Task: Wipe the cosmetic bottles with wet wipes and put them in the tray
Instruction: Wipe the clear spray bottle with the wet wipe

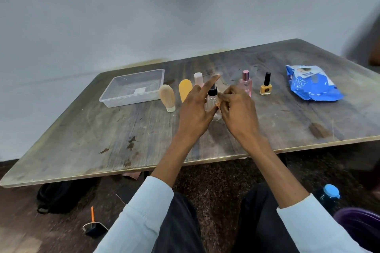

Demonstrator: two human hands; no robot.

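Head view, items listed L to R. Clear plastic tray point(115, 96) at table's point(82, 139) left: no bottles in it; only a small white patch shows at its floor (label or similar, cannot tell). Just right of tray: beige squeeze tube point(167, 97) standing on its cap, then an orange-yellow tube point(184, 88), partly hidden by the hand, and a pale pink bottle w/ white cap point(198, 79) behind it. Centre: left hand point(194, 109) wraps the clear spray bottle point(211, 102) (black pump top, transparent body, looks near empty), index finger extended; right hand point(236, 109) pinches at the bottle's side, fingers closed on something small, too small to identify. No wipe visible in either hand. Right of hands: pink perfume bottle point(245, 83), yellow nail polish w/ black cap point(266, 86), both upright. Far right: blue wet-wipe pack point(312, 84), lying flat. Judged progress: early; nothing trayed, six bottles left, wipe probably not yet drawn.
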